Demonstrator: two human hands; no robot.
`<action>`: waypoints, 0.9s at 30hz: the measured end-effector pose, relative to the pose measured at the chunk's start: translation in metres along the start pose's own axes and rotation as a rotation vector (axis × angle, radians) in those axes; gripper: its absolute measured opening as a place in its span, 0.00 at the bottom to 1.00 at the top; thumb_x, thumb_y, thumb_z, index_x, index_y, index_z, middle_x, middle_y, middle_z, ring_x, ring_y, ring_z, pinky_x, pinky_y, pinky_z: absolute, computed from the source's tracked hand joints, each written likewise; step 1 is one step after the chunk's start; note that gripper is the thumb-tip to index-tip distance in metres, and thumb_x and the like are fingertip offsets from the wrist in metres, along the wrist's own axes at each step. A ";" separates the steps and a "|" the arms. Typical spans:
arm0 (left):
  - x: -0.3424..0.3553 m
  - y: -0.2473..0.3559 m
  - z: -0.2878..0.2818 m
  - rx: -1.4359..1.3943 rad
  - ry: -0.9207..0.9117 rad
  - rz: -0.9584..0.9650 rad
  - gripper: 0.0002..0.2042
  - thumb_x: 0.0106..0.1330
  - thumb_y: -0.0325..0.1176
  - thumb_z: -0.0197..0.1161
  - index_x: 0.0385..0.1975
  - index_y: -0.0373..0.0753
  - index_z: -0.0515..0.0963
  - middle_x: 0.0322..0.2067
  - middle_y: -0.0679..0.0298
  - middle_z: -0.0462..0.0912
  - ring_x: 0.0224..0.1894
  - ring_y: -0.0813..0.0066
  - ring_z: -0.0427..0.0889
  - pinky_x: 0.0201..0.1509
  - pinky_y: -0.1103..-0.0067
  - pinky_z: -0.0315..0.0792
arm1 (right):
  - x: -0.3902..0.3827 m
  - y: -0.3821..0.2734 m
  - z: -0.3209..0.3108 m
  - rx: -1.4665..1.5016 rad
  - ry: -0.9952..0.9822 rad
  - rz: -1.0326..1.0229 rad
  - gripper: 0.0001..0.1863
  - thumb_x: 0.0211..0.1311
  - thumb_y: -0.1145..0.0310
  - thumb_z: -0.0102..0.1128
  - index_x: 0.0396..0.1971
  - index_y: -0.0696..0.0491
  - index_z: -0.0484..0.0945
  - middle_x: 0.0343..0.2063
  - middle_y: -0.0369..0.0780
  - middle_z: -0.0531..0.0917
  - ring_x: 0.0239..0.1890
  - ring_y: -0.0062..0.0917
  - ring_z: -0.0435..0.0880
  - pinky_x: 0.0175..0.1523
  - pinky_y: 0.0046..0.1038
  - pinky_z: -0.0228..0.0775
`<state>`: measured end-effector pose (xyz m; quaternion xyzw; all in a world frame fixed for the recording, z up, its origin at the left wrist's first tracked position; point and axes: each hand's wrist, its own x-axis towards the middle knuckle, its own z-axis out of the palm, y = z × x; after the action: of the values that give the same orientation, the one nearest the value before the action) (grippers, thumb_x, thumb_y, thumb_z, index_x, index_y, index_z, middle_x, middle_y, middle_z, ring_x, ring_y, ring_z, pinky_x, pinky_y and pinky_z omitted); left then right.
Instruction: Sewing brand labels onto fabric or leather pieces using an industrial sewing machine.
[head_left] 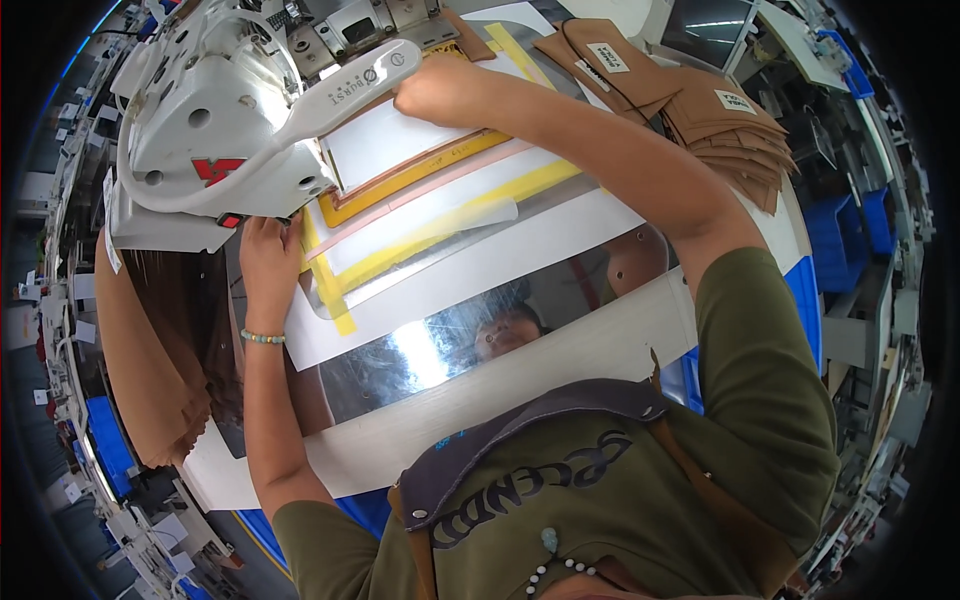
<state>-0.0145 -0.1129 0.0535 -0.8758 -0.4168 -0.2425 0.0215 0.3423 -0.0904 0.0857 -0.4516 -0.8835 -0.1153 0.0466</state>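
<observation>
A flat taped template [380, 275] with yellow strips, a pink line and a white middle lies under the head of a white sewing machine [215, 130]. My left hand [268, 258] is closed at the template's left edge, beside the machine's red switch, with its fingertips partly hidden. Across the template's far side reaches my right hand [440, 92], closed, next to the machine's white lamp arm [350, 90]. Whatever its fingers hold is hidden. A brown panel edge [395, 172] shows in the template's yellow-bordered opening.
A polished metal plate [420, 350] covers the table's near part. Stacked brown pieces with white labels [715, 115] lie at the far right. Brown sheets [150, 370] hang down at the left. Blue bins [835, 240] stand beyond the table's right side.
</observation>
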 end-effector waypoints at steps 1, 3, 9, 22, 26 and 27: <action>0.001 -0.001 0.002 -0.007 0.022 0.012 0.11 0.74 0.33 0.65 0.38 0.28 0.80 0.32 0.51 0.78 0.38 0.48 0.78 0.45 0.58 0.72 | 0.005 -0.002 0.004 -0.076 0.039 -0.045 0.04 0.55 0.76 0.67 0.29 0.56 0.90 0.31 0.46 0.91 0.37 0.43 0.91 0.44 0.43 0.85; 0.003 0.002 0.003 -0.024 0.018 0.007 0.12 0.73 0.34 0.66 0.36 0.28 0.80 0.31 0.51 0.78 0.37 0.48 0.78 0.44 0.58 0.72 | 0.017 -0.001 0.029 -0.150 0.074 -0.091 0.05 0.54 0.77 0.67 0.29 0.56 0.90 0.32 0.46 0.91 0.38 0.43 0.92 0.44 0.42 0.86; 0.003 -0.007 0.002 -0.015 0.044 0.043 0.10 0.68 0.31 0.68 0.34 0.30 0.77 0.26 0.53 0.77 0.35 0.48 0.78 0.43 0.57 0.71 | 0.022 0.012 0.037 0.321 0.214 0.200 0.03 0.55 0.76 0.68 0.28 0.56 0.89 0.31 0.48 0.90 0.38 0.44 0.92 0.44 0.42 0.86; 0.020 -0.023 0.018 -0.074 -0.104 -0.188 0.06 0.60 0.26 0.68 0.33 0.31 0.80 0.28 0.47 0.83 0.34 0.45 0.84 0.38 0.59 0.76 | 0.019 -0.008 0.031 0.365 0.268 0.249 0.10 0.62 0.69 0.66 0.39 0.57 0.90 0.36 0.50 0.90 0.43 0.42 0.91 0.50 0.43 0.84; 0.009 -0.055 0.038 -0.017 -0.010 -0.067 0.07 0.59 0.28 0.68 0.33 0.32 0.83 0.31 0.48 0.86 0.37 0.45 0.86 0.41 0.59 0.78 | 0.021 -0.033 0.001 0.640 0.359 0.361 0.09 0.59 0.74 0.63 0.37 0.55 0.88 0.40 0.49 0.90 0.43 0.39 0.92 0.48 0.39 0.85; 0.014 -0.053 0.041 -0.001 0.037 -0.006 0.07 0.59 0.28 0.67 0.33 0.32 0.85 0.33 0.48 0.87 0.38 0.45 0.86 0.43 0.59 0.79 | 0.018 -0.026 0.002 0.638 0.360 0.361 0.09 0.59 0.74 0.63 0.37 0.55 0.88 0.40 0.49 0.90 0.43 0.39 0.92 0.48 0.39 0.85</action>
<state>-0.0296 -0.0585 0.0154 -0.8698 -0.4191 -0.2587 0.0282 0.3109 -0.0905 0.0827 -0.5349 -0.7592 0.0976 0.3578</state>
